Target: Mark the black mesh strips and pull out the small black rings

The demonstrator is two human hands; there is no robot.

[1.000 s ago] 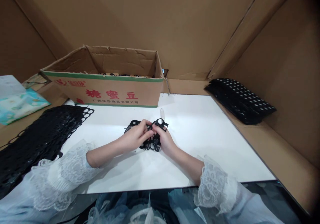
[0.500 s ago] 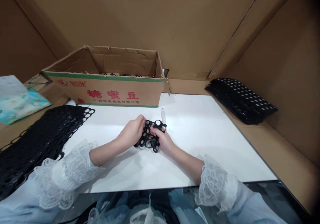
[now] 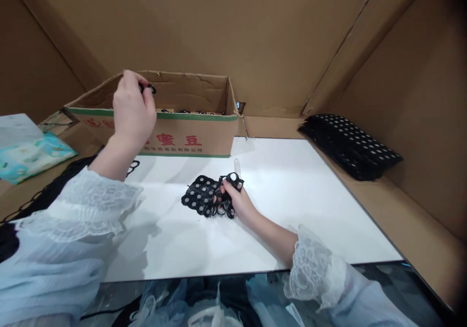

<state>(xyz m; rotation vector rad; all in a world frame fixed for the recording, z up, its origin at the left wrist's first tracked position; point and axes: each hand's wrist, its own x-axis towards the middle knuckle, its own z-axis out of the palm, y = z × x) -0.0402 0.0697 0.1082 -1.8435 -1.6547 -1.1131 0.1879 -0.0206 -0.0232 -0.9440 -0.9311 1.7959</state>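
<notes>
Raised over the front edge of the cardboard box [image 3: 215, 135], my left hand [image 3: 134, 105] pinches small black ring-shaped pieces [image 3: 149, 88] at its fingertips. My right hand [image 3: 237, 198] grips the right end of a black sheet with pale dots [image 3: 200, 195], which lies on the white board [image 3: 284, 210]. Black rings bunch up around my right fingers and partly hide them. Several black ring pieces show low inside the box.
A black mesh pile [image 3: 40, 193] lies at the left, partly under my left sleeve. Behind it is a tissue pack [image 3: 32, 152]. A stack of dotted black sheets [image 3: 350, 144] rests at the right. A small clear strip [image 3: 237, 166] lies beyond my right hand. Cardboard walls surround the board.
My left hand has left the dotted sheet and risen to the box at the upper left, holding black ring pieces. More of the sheet now shows. My right hand has stayed in place.
</notes>
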